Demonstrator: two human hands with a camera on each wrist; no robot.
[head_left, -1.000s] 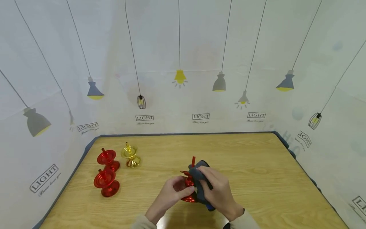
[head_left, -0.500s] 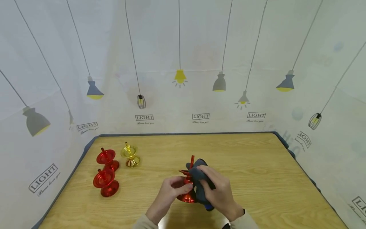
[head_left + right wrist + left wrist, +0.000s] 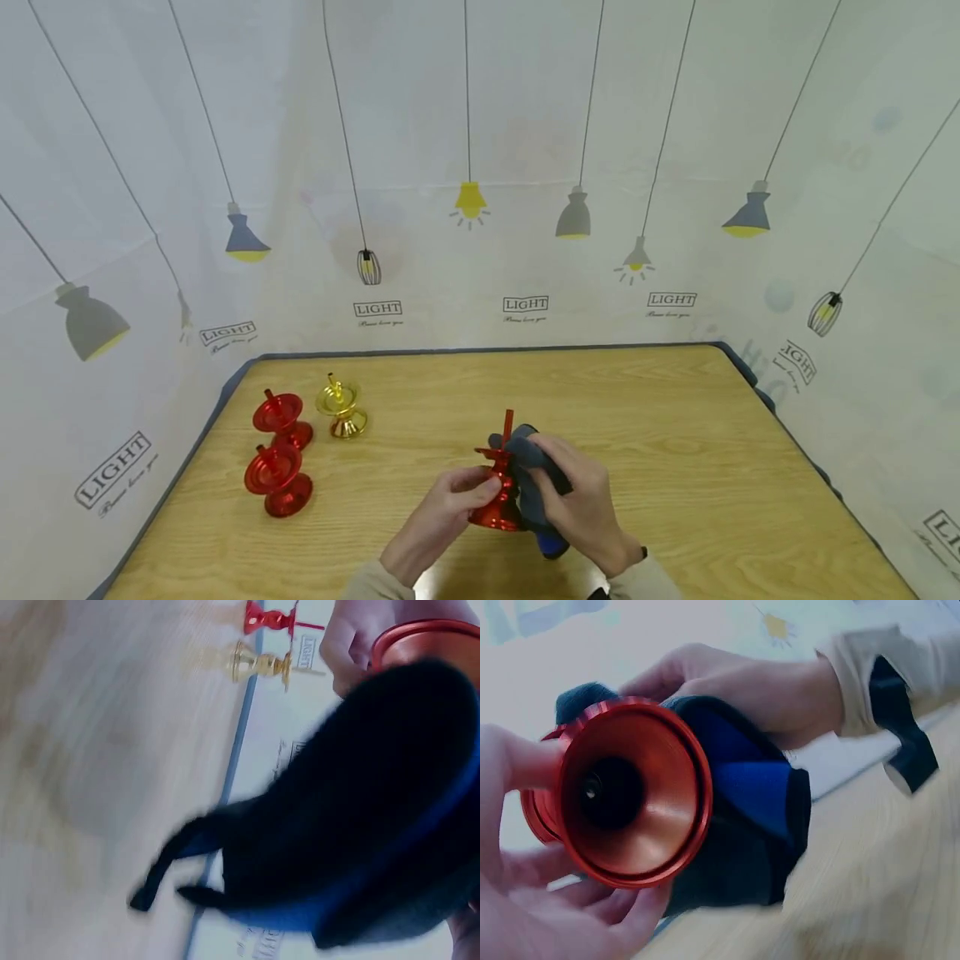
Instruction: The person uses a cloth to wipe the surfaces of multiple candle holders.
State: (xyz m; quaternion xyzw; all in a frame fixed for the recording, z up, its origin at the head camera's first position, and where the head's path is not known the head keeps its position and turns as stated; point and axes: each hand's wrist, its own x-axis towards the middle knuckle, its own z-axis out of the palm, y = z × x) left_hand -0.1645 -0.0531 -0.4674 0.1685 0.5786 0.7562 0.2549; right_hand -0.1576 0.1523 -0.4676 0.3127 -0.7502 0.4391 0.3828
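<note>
A shiny red candlestick [image 3: 498, 510] is held up in front of the person, its spike pointing up. Its stem and flared base are gripped by the left hand [image 3: 448, 505], thumb across the near side. In the left wrist view the hollow underside of the candlestick [image 3: 673, 796] faces the camera. The right hand [image 3: 583, 500] pinches a dark grey cloth [image 3: 531, 455] with a blue side against the candlestick's right side, near the dish. Bunched cloth [image 3: 360, 802] fills much of the right wrist view and hides most of the right hand's fingers there.
Two more red candlesticks, one farther [image 3: 279, 413] and one nearer [image 3: 274, 472], stand at the table's left. Beside them is a gold candlestick [image 3: 342, 402]. A wooden table [image 3: 675, 433] spreads below, with a printed white sheet [image 3: 420, 208] around its back and sides.
The held candlestick has shifted slightly left, then back right. The left thumb has moved up the base, so more of the base shows. The cloth stays against its right side.
</note>
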